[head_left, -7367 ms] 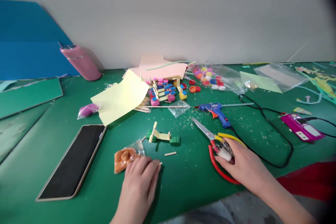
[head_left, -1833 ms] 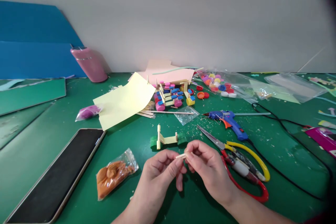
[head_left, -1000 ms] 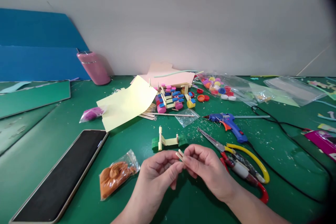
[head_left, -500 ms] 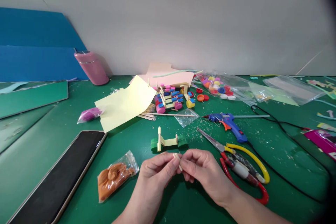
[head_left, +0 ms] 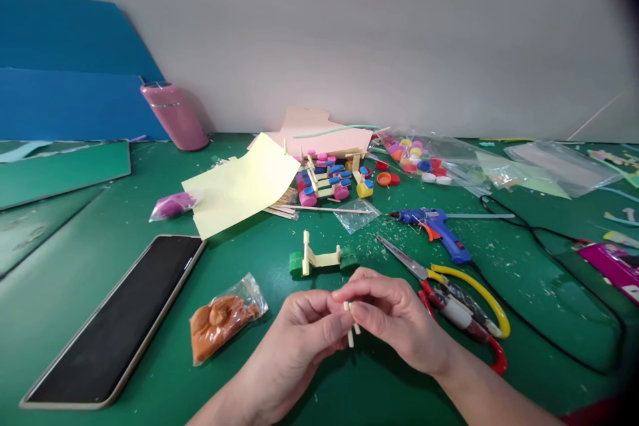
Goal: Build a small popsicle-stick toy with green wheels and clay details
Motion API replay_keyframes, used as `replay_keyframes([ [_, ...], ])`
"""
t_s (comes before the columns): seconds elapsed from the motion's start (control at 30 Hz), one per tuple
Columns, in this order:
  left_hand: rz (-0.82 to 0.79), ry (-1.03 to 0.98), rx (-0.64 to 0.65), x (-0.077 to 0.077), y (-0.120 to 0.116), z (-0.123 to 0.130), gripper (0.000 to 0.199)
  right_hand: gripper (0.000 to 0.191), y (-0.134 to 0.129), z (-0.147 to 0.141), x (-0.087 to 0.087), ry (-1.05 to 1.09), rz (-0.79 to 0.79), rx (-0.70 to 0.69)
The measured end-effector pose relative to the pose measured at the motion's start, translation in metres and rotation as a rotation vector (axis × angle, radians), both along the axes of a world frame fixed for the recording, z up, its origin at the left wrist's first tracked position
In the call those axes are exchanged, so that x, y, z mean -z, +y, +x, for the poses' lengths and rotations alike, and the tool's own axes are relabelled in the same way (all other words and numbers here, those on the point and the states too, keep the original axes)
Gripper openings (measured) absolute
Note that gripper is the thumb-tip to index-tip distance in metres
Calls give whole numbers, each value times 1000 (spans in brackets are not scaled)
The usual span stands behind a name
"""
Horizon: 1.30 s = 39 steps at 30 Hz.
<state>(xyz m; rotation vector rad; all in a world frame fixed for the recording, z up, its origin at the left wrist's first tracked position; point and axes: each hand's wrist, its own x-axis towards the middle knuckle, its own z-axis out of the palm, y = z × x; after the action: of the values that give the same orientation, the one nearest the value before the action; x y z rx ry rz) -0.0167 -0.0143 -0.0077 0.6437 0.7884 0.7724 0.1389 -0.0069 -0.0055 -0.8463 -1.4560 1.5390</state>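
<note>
Centrally, Two Hands Pinching Short Sticks

You are holding at least two short sticks (head_left: pixel 351 338) between your left hand (head_left: pixel 304 329) and your right hand (head_left: pixel 394 319), above the green table (head_left: pixel 160 379). Two lower ends are projecting beneath your fingers; the fingers are covering the middles, so the exact count cannot be told. Your thumbs and forefingers are gripping the sticks, fingertips meeting. Both wrists are angling inward, and the forearms are running out of view below.

One green-wheeled frame (head_left: pixel 324 259) is standing just beyond your hands. One pair of scissors (head_left: pixel 449 309) is lying beside your right hand, which is partly hiding a red handle; one glue gun (head_left: pixel 452 244) is lying behind it. Leftward, one phone (head_left: pixel 114 326) and two bags, orange (head_left: pixel 219 326) and purple (head_left: pixel 172 205), are resting. Farther back, several colored wheeled pieces (head_left: pixel 341 192) are overlapping too closely for counting. The right edge is cutting off one magenta box (head_left: pixel 609 266).
</note>
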Motion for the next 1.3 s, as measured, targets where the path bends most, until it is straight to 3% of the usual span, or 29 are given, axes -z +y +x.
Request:
replay_keyframes([
  [0.2,-21,-4,12,1,2,-1,19,9,1,-2,-2,163,-82,-27],
  [0.47,167,141,-18,0,2,0,16,9,2,0,0,38,20,135],
  [0.67,178,213,-9,2,0,2,24,10,0,2,6,-113,89,234],
  [0.8,169,187,-57,1,-1,3,19,18,-1,1,7,-188,131,266],
  [0.97,184,199,-73,-2,-1,2,18,5,-1,-1,5,-215,145,269],
  [1.3,210,238,-85,-2,0,3,19,10,-2,-2,5,-210,121,272],
])
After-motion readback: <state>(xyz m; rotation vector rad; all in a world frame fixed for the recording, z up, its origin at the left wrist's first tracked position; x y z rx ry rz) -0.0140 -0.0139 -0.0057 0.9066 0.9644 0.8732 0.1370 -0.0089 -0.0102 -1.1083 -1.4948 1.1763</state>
